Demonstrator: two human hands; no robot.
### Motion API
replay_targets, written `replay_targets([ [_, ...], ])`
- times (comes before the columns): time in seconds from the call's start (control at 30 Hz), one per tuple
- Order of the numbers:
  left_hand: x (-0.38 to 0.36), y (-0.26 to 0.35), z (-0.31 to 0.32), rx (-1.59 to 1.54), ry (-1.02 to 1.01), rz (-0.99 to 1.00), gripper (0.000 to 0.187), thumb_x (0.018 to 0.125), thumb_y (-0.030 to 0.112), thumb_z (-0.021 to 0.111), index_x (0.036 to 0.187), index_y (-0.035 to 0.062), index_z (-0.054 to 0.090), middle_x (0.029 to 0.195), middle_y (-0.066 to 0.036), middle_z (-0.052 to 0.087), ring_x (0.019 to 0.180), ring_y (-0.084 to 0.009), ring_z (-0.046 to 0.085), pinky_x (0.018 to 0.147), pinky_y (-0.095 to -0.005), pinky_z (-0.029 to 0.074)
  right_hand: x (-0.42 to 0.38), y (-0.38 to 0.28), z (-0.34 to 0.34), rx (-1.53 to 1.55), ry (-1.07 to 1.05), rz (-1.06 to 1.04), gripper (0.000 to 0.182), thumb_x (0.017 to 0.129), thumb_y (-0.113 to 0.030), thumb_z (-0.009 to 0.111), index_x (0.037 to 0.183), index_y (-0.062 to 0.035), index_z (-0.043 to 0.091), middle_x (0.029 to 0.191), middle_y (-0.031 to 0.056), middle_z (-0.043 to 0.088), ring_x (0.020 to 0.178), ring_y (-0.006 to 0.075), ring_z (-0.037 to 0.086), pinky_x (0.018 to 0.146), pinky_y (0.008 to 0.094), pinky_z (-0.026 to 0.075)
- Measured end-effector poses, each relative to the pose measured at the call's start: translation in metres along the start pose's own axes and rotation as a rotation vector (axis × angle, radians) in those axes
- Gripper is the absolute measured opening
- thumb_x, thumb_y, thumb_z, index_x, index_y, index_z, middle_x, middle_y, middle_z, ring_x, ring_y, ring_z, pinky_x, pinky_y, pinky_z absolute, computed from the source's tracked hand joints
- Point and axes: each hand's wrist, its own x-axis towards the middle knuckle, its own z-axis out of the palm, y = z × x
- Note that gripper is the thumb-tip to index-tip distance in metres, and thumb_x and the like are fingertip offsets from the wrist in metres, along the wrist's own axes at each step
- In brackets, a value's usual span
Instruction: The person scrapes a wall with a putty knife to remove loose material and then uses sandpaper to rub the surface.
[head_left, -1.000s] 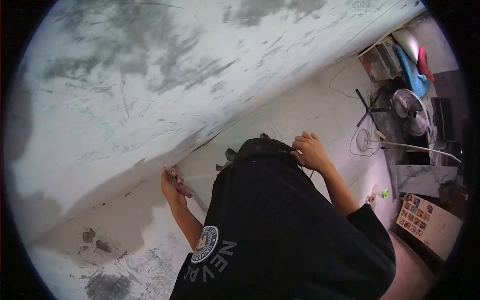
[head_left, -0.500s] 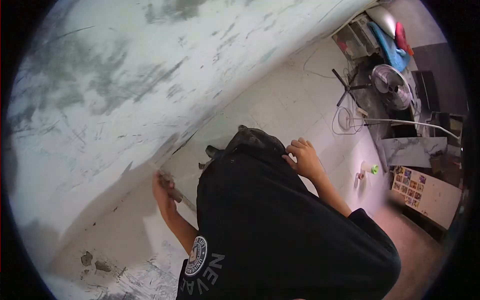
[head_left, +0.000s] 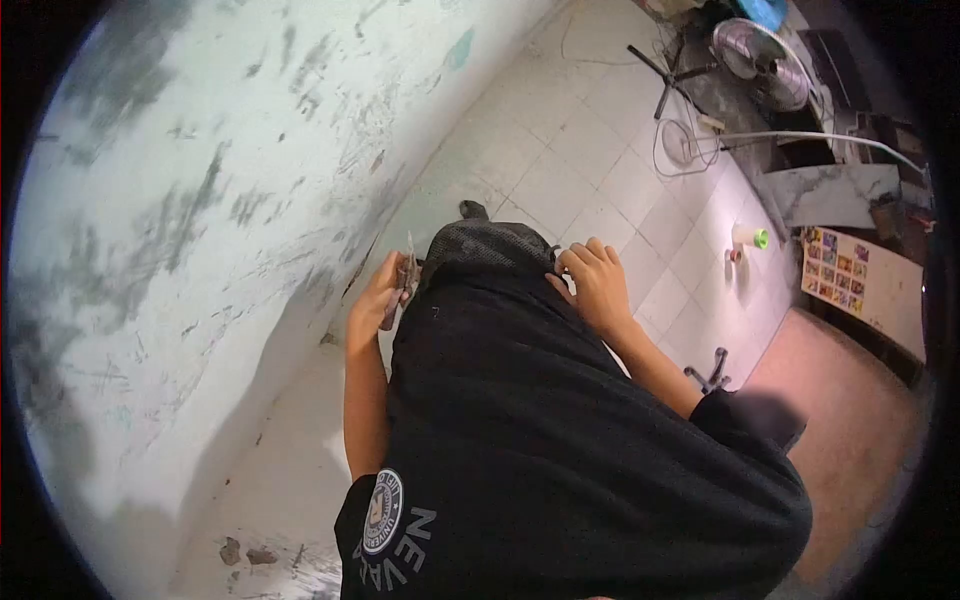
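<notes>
My left hand (head_left: 372, 298) is closed around a putty knife (head_left: 411, 262), its thin blade smeared with whitish plaster and pointing up. It is held just left of my dark shorts (head_left: 485, 243), close to the patchy wall (head_left: 270, 190). On the other side, my right hand (head_left: 595, 283) has its fingers bent and its thumb tucked in against the edge of the shorts, where it seems to pinch the fabric. The fingertips are partly hidden there. A black T-shirt (head_left: 560, 440) fills the lower middle of the view.
Pale floor tiles (head_left: 570, 170) run along the wall. At the right are a fan (head_left: 765, 65), a black-legged stand (head_left: 670, 75), a white cable (head_left: 820, 137), a green-ended roll (head_left: 755, 238) and a board with small pictures (head_left: 870, 285). Loose chips (head_left: 258, 555) lie lower left.
My left hand has risen and come right, nearer my body, with the putty knife now upright. My right hand stays at the shorts. The view has shifted, showing more floor.
</notes>
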Motion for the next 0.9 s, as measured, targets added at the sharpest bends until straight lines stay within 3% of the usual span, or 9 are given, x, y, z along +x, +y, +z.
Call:
replay_targets([
  [0.13,0.013,0.007,0.016,-0.082,0.079,-0.221,0.024,0.102,0.018,0.036,0.103,0.0022,0.053,0.081,-0.002,0.052,0.061,-0.0095,0.045,0.053,-0.0233,0.038,-0.010,0.001,-0.016,0.041,-0.030,0.020,0.017,0.074,-0.019,0.076,0.078,-0.0121,0.060,0.081,0.0013,0.062,0.084,0.0228,0.054,0.073,0.0366,0.039],
  [0.23,0.018,0.021,0.024,-0.206,0.023,-0.237,0.023,0.102,0.017,0.035,0.102,0.0037,0.054,0.078,-0.001,0.051,0.061,-0.0090,0.044,0.052,-0.0227,0.038,-0.015,-0.003,-0.031,0.081,-0.085,0.069,0.015,0.072,-0.016,0.075,0.074,-0.0119,0.061,0.076,0.0017,0.063,0.083,0.0232,0.055,0.073,0.0368,0.039],
  [0.3,0.021,0.039,0.032,-0.047,-0.046,-0.113,0.032,0.102,0.027,0.033,0.099,0.0046,0.055,0.074,0.000,0.050,0.059,-0.0085,0.044,0.051,-0.0240,0.037,-0.016,-0.005,-0.040,0.045,-0.128,0.086,0.015,0.071,-0.017,0.075,0.072,-0.0118,0.062,0.074,0.0023,0.063,0.084,0.0233,0.055,0.073,0.0372,0.040],
  [0.37,0.021,0.077,0.049,0.020,-0.002,-0.379,0.040,0.101,0.036,0.031,0.097,0.0056,0.057,0.072,0.001,0.049,0.059,-0.0088,0.043,0.051,-0.0253,0.037,-0.020,-0.004,-0.048,0.032,-0.169,0.108,0.015,0.071,-0.018,0.075,0.071,-0.0115,0.062,0.072,0.0032,0.063,0.084,0.0239,0.056,0.074,0.0381,0.040],
  [0.43,0.027,0.082,0.056,0.082,0.016,-0.314,0.044,0.099,0.039,0.030,0.094,0.0061,0.058,0.072,0.001,0.050,0.057,-0.0089,0.042,0.050,-0.0264,0.035,-0.025,-0.004,-0.055,0.026,-0.278,0.172,0.017,0.071,-0.021,0.076,0.071,-0.0114,0.062,0.071,0.0045,0.062,0.083,0.0252,0.056,0.074,0.0395,0.041],
  [0.63,0.063,0.094,0.079,0.227,-0.227,-0.380,0.039,0.096,0.039,0.037,0.088,0.0069,0.059,0.070,0.002,0.048,0.057,-0.0089,0.039,0.051,-0.0281,0.034,-0.043,-0.008,-0.054,-0.088,-0.528,0.288,0.013,0.069,-0.022,0.076,0.075,-0.0132,0.068,0.072,0.0099,0.064,0.087,0.0281,0.064,0.079,0.0425,0.048],
  [0.7,0.075,0.092,0.090,0.248,-0.241,-0.320,0.036,0.095,0.037,0.039,0.084,0.0070,0.057,0.067,0.001,0.046,0.054,-0.0101,0.037,0.050,-0.0278,0.032,-0.048,-0.001,-0.041,-0.082,-0.702,0.262,0.015,0.070,-0.023,0.071,0.077,-0.0096,0.069,0.076,0.0140,0.067,0.080,0.0330,0.066,0.072,0.0452,0.050],
  [0.87,0.086,0.113,0.089,0.352,-0.340,-0.424,0.037,0.096,0.037,0.037,0.081,0.0078,0.055,0.065,0.001,0.044,0.052,-0.0097,0.035,0.048,-0.0279,0.028,-0.046,0.010,-0.005,-0.211,-0.588,0.210,0.019,0.067,-0.022,0.068,0.079,-0.0073,0.070,0.077,0.0158,0.069,0.081,0.0327,0.070,0.074,0.0452,0.053],
  [0.9,0.084,0.123,0.086,0.337,-0.312,-0.430,0.039,0.097,0.038,0.036,0.081,0.0080,0.055,0.064,0.001,0.044,0.052,-0.0091,0.034,0.048,-0.0278,0.028,-0.030,0.005,-0.014,-0.237,-0.705,0.217,0.022,0.068,-0.025,0.068,0.080,-0.0062,0.070,0.079,0.0154,0.070,0.081,0.0333,0.070,0.074,0.0455,0.054],
])
